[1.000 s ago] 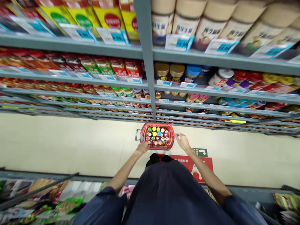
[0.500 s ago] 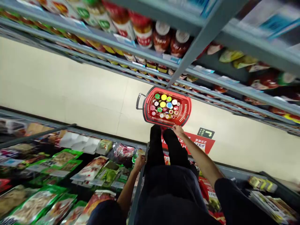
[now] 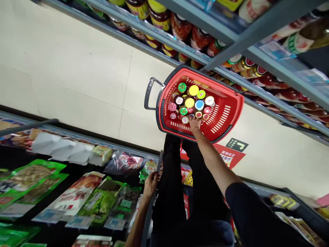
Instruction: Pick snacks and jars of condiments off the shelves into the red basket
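A red shopping basket (image 3: 231, 103) with a black rim stands on the floor, its black handle (image 3: 148, 96) folded out to the left. Inside it, several upright jars crowd together, including one with a blue lid (image 3: 199, 104) and one with a yellow lid (image 3: 189, 102). My right hand (image 3: 195, 123) reaches over the near rim, its fingers curled around a jar at the near side, mostly hidden under them. My left hand (image 3: 151, 183) is low beside my knee, over a grey shelf post (image 3: 160, 159). Its fingers are curled, and what they hold, if anything, is hidden.
Shelves of sauce jars (image 3: 159, 15) rise just beyond the basket. Behind me, at lower left, a shelf holds bagged foods (image 3: 74, 192) and white boxes (image 3: 61, 147). A green exit sign (image 3: 236, 144) and a red floor sticker (image 3: 231, 156) lie right of the basket.
My view has dropped closer to the basket. My left hand has left the basket's side and come down by my knee. My right hand has moved from the rim in among the jars.
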Motion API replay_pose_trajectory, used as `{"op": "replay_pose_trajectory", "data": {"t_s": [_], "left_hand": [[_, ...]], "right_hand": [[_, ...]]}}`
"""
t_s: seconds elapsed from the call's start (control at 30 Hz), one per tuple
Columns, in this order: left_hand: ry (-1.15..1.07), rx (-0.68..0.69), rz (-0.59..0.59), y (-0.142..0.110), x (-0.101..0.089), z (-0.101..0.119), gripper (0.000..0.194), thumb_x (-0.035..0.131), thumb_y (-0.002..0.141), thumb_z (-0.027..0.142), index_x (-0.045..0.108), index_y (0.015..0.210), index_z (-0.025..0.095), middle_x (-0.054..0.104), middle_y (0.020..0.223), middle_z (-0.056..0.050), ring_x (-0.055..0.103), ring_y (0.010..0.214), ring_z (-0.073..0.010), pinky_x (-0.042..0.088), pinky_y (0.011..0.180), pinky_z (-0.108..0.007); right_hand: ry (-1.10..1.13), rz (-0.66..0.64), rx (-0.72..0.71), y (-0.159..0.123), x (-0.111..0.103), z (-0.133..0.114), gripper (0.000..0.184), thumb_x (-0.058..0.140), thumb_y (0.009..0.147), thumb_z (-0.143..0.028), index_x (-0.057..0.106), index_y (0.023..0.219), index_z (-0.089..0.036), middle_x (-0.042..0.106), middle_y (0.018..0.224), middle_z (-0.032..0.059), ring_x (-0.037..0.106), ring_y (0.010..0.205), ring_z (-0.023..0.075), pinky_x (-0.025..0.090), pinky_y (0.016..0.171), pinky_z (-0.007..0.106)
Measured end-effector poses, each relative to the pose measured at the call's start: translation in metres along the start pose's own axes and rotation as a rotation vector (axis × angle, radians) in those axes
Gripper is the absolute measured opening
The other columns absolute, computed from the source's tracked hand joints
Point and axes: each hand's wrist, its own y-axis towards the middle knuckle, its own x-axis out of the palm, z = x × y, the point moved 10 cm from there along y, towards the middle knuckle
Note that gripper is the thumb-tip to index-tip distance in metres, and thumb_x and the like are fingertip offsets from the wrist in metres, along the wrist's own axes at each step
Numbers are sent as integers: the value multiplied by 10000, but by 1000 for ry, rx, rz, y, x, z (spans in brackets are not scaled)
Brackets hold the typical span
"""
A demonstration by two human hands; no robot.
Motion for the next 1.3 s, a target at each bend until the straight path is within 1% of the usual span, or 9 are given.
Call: {"op": "replay_pose_trajectory", "data": {"t_s": [0.2,0.33,0.43,0.53,0.67,0.77,0.97,1.2,1.3], "left_hand": [[36,-44,19,8,-11,-11,516,455,897,568,702,1136,183,808,1023,-136,783,959,-302,615,892,-420],[36,11,74,1,-29,34,589,465,894,640,696,1140,156,796,1043,-148,775,978,-298,607,921,-419],[-89,155,85,-18,-39,116,601,554,889,660,693,1166,145,791,1091,-158,765,1013,-316,609,937,-445],[-229,371,-31,-64,-36,233,581,637,896,624,690,1229,151,763,1245,-162,734,1150,-292,578,1039,-425],[-326,689,-299,-188,-29,388,614,754,887,537,650,1386,196,643,1469,-167,648,1322,-301,545,1096,-440],[-340,867,-598,-307,-19,456,675,817,862,491,612,1458,251,589,1541,-149,622,1360,-321,543,1100,-450],[-318,1067,-810,-454,-12,485,725,912,778,399,631,1434,270,623,1510,-114,578,1417,-309,463,1203,-440],[-341,1075,-701,-501,19,487,743,891,766,533,655,1389,205,657,1472,-140,595,1399,-335,509,1174,-440],[-339,1038,-676,-524,49,482,804,866,768,599,629,1409,176,674,1437,-168,685,1270,-352,648,958,-416]], "right_hand": [[147,108,24,-9,-27,41,460,553,976,-122,571,1433,-69,578,1450,322,630,1274,371,464,1082,575],[344,212,-32,-64,-63,59,621,758,835,-174,549,1415,-106,572,1491,248,671,1224,307,504,1081,430],[511,337,-66,-145,-104,59,587,795,814,-329,548,1318,-160,678,1355,168,695,1155,260,549,1014,376],[670,462,-106,-257,-164,43,446,731,842,-485,525,1129,-213,739,1089,83,723,955,223,594,850,357],[1016,581,-267,-430,-266,6,376,718,857,-550,497,893,-248,572,776,-46,580,704,157,502,651,280],[1110,674,-292,-545,-331,-21,414,654,925,-590,471,783,-246,455,684,-57,453,618,136,420,574,265],[1086,895,-310,-699,-373,-38,363,784,860,-497,529,946,-253,635,787,-30,578,643,165,466,561,281],[1307,1057,-480,-774,-334,-2,353,654,988,-519,643,1220,-253,766,1069,63,738,958,225,613,893,409],[1395,1127,-534,-794,-326,25,427,721,950,-509,641,1293,-268,761,1149,63,726,1012,223,610,950,419]]}}
